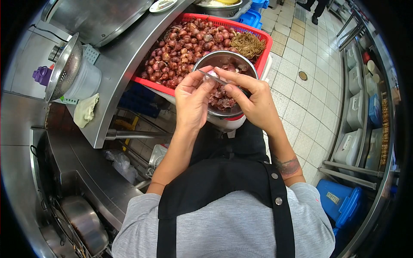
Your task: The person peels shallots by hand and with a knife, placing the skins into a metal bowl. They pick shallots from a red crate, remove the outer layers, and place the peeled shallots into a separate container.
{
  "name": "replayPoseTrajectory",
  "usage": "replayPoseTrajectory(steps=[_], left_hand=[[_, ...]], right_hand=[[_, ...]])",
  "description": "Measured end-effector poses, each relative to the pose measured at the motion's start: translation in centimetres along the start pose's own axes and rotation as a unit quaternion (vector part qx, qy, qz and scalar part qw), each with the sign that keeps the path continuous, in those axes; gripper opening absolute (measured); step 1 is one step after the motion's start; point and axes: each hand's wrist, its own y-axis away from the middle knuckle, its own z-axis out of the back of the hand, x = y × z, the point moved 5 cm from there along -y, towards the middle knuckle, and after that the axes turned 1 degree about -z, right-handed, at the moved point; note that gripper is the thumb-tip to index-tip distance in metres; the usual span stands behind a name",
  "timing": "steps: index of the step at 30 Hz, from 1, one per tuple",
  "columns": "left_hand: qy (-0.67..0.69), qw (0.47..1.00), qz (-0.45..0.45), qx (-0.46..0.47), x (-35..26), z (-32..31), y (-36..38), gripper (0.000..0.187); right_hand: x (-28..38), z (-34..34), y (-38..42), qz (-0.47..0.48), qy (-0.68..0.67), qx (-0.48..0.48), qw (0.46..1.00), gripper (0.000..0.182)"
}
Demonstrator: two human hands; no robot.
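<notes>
Above a steel bowl [247, 67] holding reddish peels, my two hands meet. My left hand [194, 92] is closed on a small pale shallot [211, 75]. A small knife [218, 80] is gripped in my right hand [254, 96], its blade against the shallot. Behind the bowl lies a red basket [267, 41] filled with unpeeled red shallots [185, 42]. A bundle of dry brown roots or string [248, 45] rests at the basket's right end.
A steel counter [122, 56] runs along the left, bearing a perforated colander [64, 69] and a pale cloth [86, 111]. Shelving with lidded containers [355, 107] stands at the right, near a blue bin [340, 200]. A person's legs [317, 8] show at the top right.
</notes>
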Motion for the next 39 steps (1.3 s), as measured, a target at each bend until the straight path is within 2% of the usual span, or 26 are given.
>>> replayPoseTrajectory(steps=[2,4,8,10,12,16,18,22,28,31,34,39], left_hand=[[-0.016,1.000,-0.002,0.000,-0.1,-0.1,0.1,0.028],[-0.033,0.999,-0.001,0.003,0.0,-0.1,0.3,0.028],[0.029,0.997,0.055,0.037,0.7,0.2,0.1,0.027],[0.083,0.991,0.090,0.061,1.0,0.4,0.1,0.030],[0.129,0.986,0.102,0.039,0.9,0.3,0.1,0.028],[0.168,0.980,0.106,-0.007,0.8,0.2,-0.1,0.025],[0.164,0.983,0.083,0.006,1.3,0.3,-0.3,0.023],[0.160,0.984,0.069,0.016,1.7,0.4,-0.3,0.020],[0.147,0.987,0.058,-0.038,2.0,0.1,0.1,0.021],[0.124,0.990,0.049,-0.045,2.0,-0.2,0.4,0.027],[0.127,0.990,0.055,-0.033,2.3,-0.1,0.4,0.026],[0.125,0.989,0.068,-0.041,3.0,0.5,0.3,0.026]], right_hand=[[0.1,0.2,-0.1,-0.013,0.019,0.013,1.000,0.028],[-0.5,0.3,-0.1,-0.039,-0.018,0.002,0.999,0.026],[-1.3,0.6,-0.2,-0.112,-0.063,-0.029,0.991,0.023],[-2.2,1.0,-0.3,-0.092,-0.031,-0.095,0.991,0.023],[-2.4,1.4,-0.4,-0.079,0.004,-0.138,0.987,0.023],[-1.7,0.7,-0.1,-0.058,0.009,-0.085,0.995,0.026],[-1.0,-0.2,0.2,-0.057,-0.006,-0.049,0.997,0.028],[-0.3,-1.1,0.7,-0.050,-0.050,-0.040,0.997,0.031],[-0.7,-1.5,0.7,0.001,-0.019,-0.060,0.998,0.031],[-0.4,-1.5,0.8,-0.061,-0.050,-0.037,0.996,0.031],[-0.8,-1.7,0.9,-0.005,-0.045,-0.085,0.995,0.029],[-1.2,-1.3,0.6,-0.023,-0.036,-0.065,0.997,0.026]])
